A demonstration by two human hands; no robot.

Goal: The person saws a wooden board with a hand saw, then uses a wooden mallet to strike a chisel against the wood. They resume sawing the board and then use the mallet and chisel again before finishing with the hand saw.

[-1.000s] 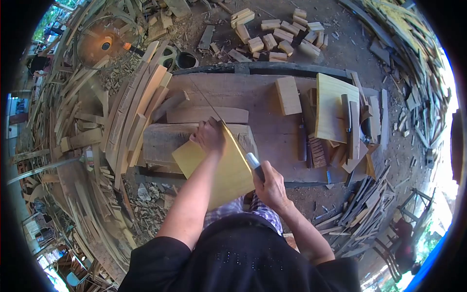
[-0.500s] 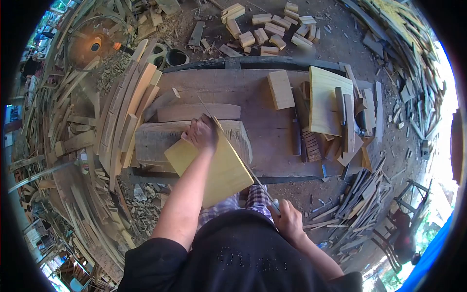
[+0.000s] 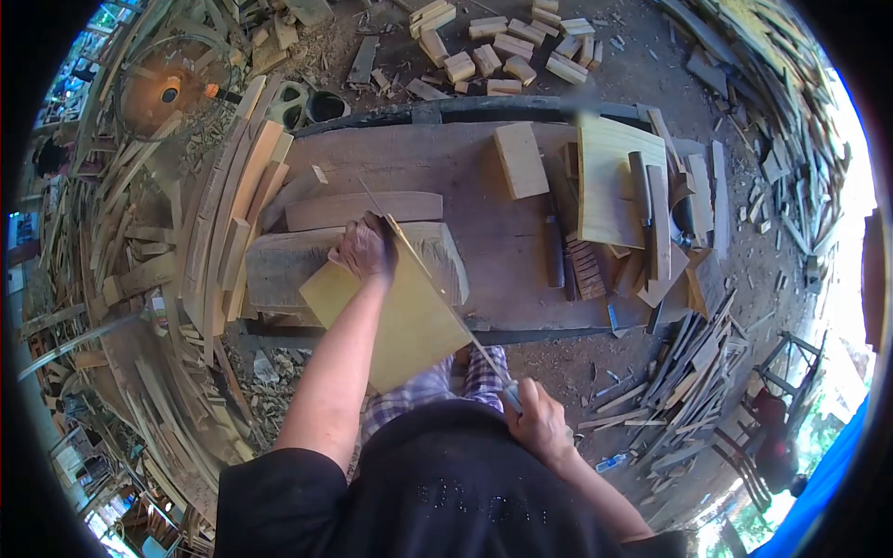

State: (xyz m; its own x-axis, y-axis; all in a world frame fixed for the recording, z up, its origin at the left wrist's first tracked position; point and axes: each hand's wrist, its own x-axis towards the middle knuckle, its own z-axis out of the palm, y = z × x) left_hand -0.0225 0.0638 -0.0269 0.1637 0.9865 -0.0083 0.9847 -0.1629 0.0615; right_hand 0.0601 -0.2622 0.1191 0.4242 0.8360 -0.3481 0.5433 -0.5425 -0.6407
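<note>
My left hand (image 3: 365, 249) presses down on the upper end of a flat yellowish board (image 3: 391, 325), its fingers curled over the edge. The board lies tilted across a thick wooden block (image 3: 326, 265) and reaches back over my lap. My right hand (image 3: 542, 423) is closed around the pale handle of a handsaw (image 3: 484, 352). Seen nearly edge-on, the saw's thin blade runs along the board's right edge, and its tip shows beyond my left hand. A narrow strip of wood stands along that edge beside the blade. How deep the teeth sit is hidden.
The low workbench (image 3: 465, 139) carries a curved wood piece (image 3: 363, 212), an upright-looking block (image 3: 522, 161), another yellow board (image 3: 609, 186) and several tools and offcuts at right. Long planks (image 3: 251, 177) lean at left. Cut blocks (image 3: 512, 46) and scrap (image 3: 684, 381) litter the ground.
The whole view has shifted slightly, so the bench appears farther left and up. My right hand and the saw have drawn back a little toward my body; my left hand stays on the board.
</note>
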